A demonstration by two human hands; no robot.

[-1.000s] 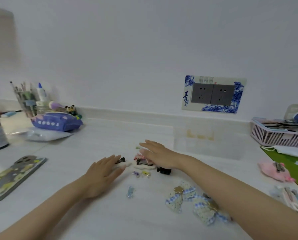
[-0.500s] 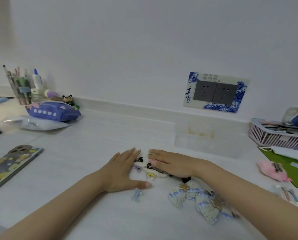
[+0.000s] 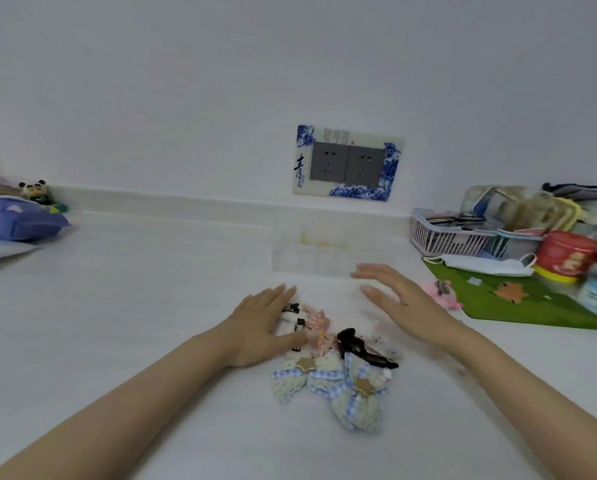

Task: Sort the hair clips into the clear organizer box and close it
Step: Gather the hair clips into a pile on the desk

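Hair clips (image 3: 328, 355) heaped, left hand (image 3: 262, 327) flat against them, fingers (image 3: 277, 296) straight together, right hand (image 3: 401, 301) hovering, fingers straight

Desk (image 3: 134, 306) open at left; hair clips (image 3: 328, 372) centre, pink basket (image 3: 439, 239) right.

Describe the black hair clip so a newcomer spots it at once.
Below the blue-and-white socket plate, a clip pile lies on the white desk. The black clip sits at its right side, beyond the gingham bows. It is the pile's only large, glossy black piece.
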